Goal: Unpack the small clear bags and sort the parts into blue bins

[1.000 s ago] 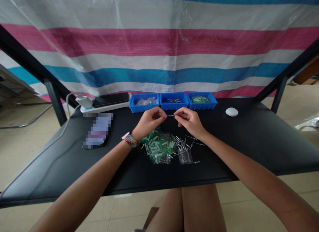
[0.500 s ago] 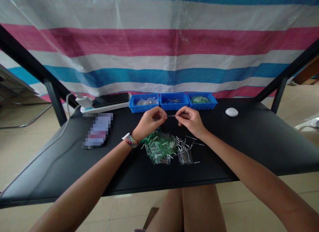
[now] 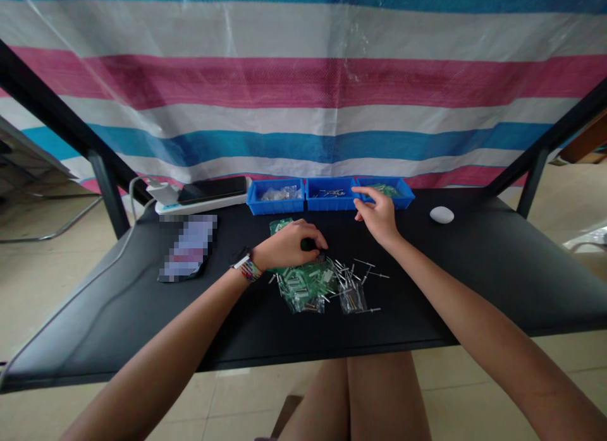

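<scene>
Right now, from the head view, my left hand [image 3: 288,245] arches over the far edge of the green packets [image 3: 303,288], thumb and fingers curved toward each other; I cannot tell whether they pinch anything. My right hand [image 3: 379,220] is up by the blue bins, thumb and forefinger parted, with nothing visible between them, the forefinger reaching over the side where the middle bin [image 3: 331,204] meets the right bin [image 3: 404,201]. A few metal pins [image 3: 333,193] lie inside the middle one, green packets in the right one, clear packets in the left bin [image 3: 276,206]. On the black table [image 3: 474,258], loose pins [image 3: 348,271] spread just right of my green heap, partly over a clear packet [image 3: 353,299].
</scene>
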### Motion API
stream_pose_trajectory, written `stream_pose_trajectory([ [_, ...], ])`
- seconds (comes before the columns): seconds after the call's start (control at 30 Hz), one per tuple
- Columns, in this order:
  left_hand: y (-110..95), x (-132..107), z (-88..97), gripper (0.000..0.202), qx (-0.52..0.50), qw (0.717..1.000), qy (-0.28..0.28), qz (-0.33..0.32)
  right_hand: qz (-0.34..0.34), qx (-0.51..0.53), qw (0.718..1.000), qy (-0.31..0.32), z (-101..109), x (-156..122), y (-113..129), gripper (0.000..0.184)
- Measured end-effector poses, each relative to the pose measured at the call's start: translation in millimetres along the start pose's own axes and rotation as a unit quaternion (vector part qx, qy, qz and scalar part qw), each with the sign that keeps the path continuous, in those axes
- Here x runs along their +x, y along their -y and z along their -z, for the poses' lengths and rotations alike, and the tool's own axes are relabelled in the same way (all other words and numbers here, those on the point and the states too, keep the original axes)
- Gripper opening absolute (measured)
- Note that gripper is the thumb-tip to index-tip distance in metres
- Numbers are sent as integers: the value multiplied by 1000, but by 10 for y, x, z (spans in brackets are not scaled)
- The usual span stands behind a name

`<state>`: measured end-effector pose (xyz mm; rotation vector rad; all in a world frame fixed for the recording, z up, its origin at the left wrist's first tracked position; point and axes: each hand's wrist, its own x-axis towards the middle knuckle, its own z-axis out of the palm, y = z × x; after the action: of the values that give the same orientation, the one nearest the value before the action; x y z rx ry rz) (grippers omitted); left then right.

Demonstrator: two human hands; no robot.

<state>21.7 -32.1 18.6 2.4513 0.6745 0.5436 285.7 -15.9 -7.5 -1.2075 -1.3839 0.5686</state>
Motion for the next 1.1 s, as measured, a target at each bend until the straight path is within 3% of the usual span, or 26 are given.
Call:
stream_pose_trajectory([
  [0.2, -3, 8, 5, 17, 12, 1000, 15, -10, 25, -12, 1000, 6, 47, -93, 70, 22],
  [0.37, 20, 16, 15, 7, -60, 998, -7, 28, 22, 24, 999, 39, -9, -178, 142, 17],
  [0.5, 58, 29, 12, 7, -157, 983, -67, 70, -4, 66, 995, 81, -62, -240, 189, 19],
  [0.63, 66, 55, 5, 11, -244, 954, -154, 85, -33, 101, 981, 162, -98, -301, 245, 24],
  [0.83, 31, 83, 7, 16, -264, 926, -252, 95, -63, 114, 963, 236, -186, -379, 298, 27],
  [1.1, -73, 70, 3, 23, -293, 930, -200, 96, -50, 130, 969, 206, -217, -404, 313, 28],
])
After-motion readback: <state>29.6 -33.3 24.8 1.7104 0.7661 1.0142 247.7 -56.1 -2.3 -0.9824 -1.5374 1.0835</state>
